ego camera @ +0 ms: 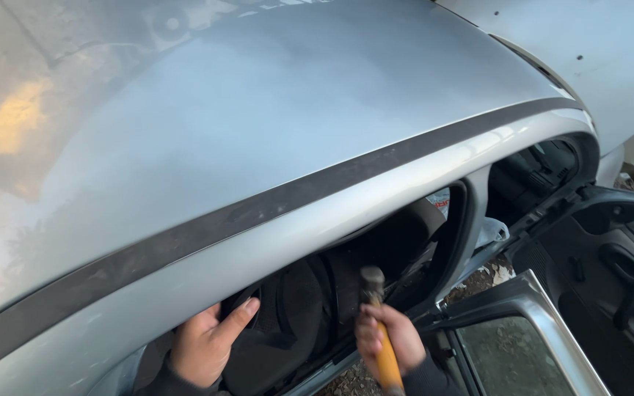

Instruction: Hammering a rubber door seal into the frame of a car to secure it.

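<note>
My right hand (389,339) is wrapped tight around a hammer (378,330) with a yellow-orange handle and a dull, worn metal head, held upright just under the silver car roof (258,110) at the door opening. My left hand (207,343) lies open, fingers spread, against the roof's lower edge (295,242), beneath the black trim strip (273,198).

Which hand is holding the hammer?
The right hand grips the hammer by its orange handle. The left hand holds nothing; it presses against the silver car's roof edge.
</note>
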